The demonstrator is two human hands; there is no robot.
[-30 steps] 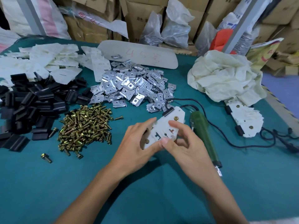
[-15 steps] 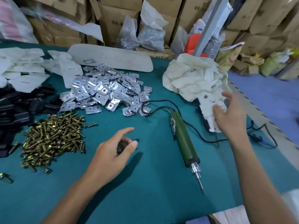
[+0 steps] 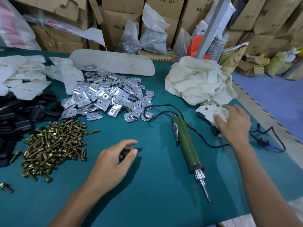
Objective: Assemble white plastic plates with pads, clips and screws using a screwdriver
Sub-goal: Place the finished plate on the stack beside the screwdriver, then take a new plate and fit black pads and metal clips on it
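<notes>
My right hand (image 3: 232,124) rests with fingers spread on the stack of assembled white plates (image 3: 208,112) at the right of the teal table. Over the middle of the table hovers my left hand (image 3: 113,163), fingers loosely curled and holding nothing. Between the two hands lies the green electric screwdriver (image 3: 186,145), tip toward me. Brass screws (image 3: 54,145) are heaped at the left, with silver metal clips (image 3: 106,99) behind them. Black pads (image 3: 14,117) and bare white plates (image 3: 24,77) lie at the far left.
A crumpled cream cloth (image 3: 198,82) sits behind the assembled stack. The screwdriver's black cable (image 3: 265,140) loops near the table's right edge. A long beige board (image 3: 114,63) lies at the back, cardboard boxes (image 3: 124,22) and plastic bags beyond. One loose screw (image 3: 6,188) lies front left.
My right hand carried the finished plate from the centre to the stack at the right and now lies flat on it. My left hand let go and stayed over the table's middle.
</notes>
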